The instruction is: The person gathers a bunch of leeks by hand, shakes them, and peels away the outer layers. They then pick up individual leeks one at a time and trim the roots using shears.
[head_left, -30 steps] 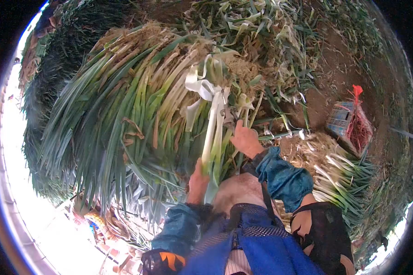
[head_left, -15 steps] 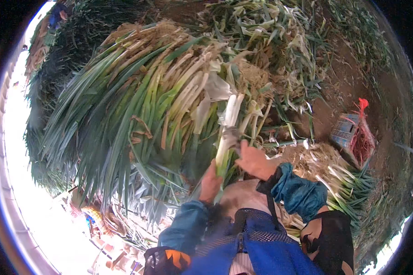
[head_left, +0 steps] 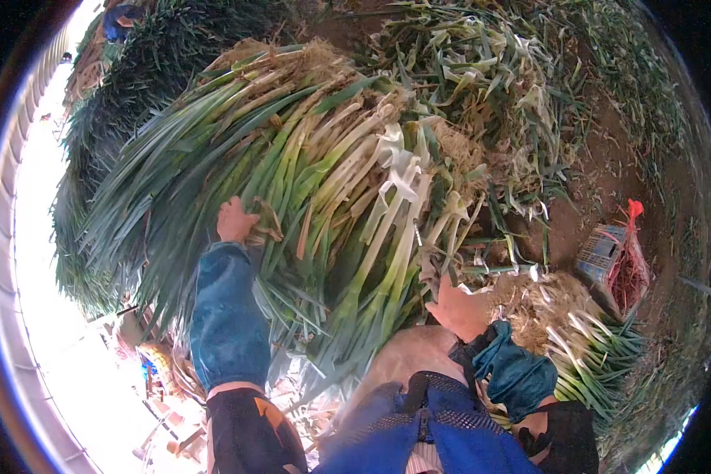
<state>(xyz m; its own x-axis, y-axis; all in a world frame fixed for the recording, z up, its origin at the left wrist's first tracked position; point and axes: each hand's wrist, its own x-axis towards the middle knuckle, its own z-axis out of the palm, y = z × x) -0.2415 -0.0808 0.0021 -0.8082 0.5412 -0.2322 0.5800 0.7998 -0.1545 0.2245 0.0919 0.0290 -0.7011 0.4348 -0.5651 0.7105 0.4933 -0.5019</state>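
Observation:
A large pile of long green onions lies in front of me, pale stems toward the right and green leaves toward the left. My left hand reaches onto the leaves, beside a dry brown leaf; its fingers are curled, and what they hold is unclear. Near the white stems of peeled onions, my right hand is closed round something greyish that I cannot make out.
Trimmed onions lie at the lower right. Beyond them stands a blue and red bag with a red tie. Leaf scraps cover the ground ahead. Part of a person shows at the top left.
My left hand has let go of the white onion stalk and moved left and forward onto the leaves. My right hand has moved slightly right and back, away from that stalk.

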